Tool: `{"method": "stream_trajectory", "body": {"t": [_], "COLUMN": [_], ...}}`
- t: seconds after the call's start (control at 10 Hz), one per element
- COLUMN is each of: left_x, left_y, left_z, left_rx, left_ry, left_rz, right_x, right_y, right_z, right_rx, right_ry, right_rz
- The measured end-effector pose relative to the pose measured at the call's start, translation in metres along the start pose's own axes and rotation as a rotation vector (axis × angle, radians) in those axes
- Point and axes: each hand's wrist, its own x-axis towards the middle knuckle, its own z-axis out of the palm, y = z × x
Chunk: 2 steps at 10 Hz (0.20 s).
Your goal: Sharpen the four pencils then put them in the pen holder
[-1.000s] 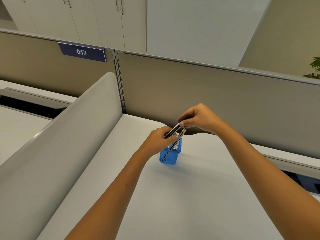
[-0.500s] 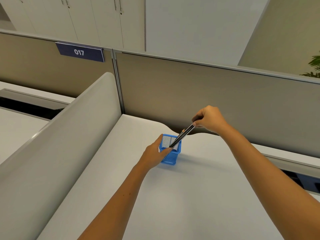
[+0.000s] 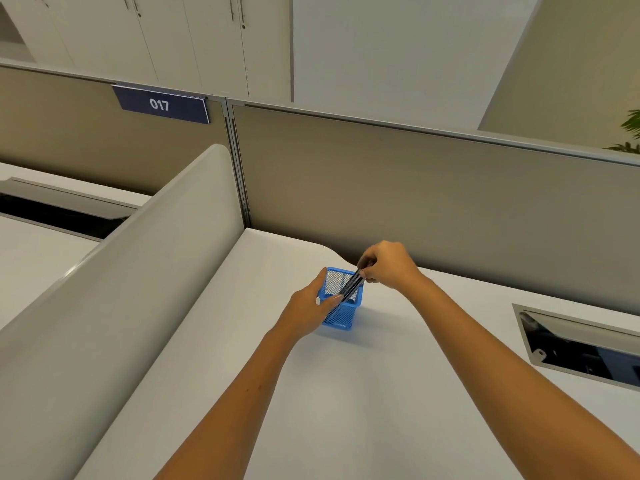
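Pencils (image 3: pixel 352 288) pinched in R hand (image 3: pixel 388 265) grip — L hand (image 3: pixel 309 306) grasps blue holder (image 3: pixel 341 315) rim.

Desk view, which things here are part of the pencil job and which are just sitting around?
Job:
blue mesh pen holder
dark pencils
left hand gripping the holder
right hand pinching the pencils

Not involved:
017 sign
desk cable slot
plant
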Motion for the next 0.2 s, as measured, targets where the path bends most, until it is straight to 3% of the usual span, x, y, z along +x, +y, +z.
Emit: {"method": "stream_trajectory", "body": {"t": [0.2], "left_x": [-0.0062], "left_y": [0.0042], "left_z": [0.0019], "left_rx": [0.152], "left_ry": [0.118], "left_rz": [0.012], "right_x": [-0.0057], "right_y": [0.0078], "right_z": [-0.0037], "right_rx": [0.073], "right_ry": [0.113], "right_rz": [0.071]}}
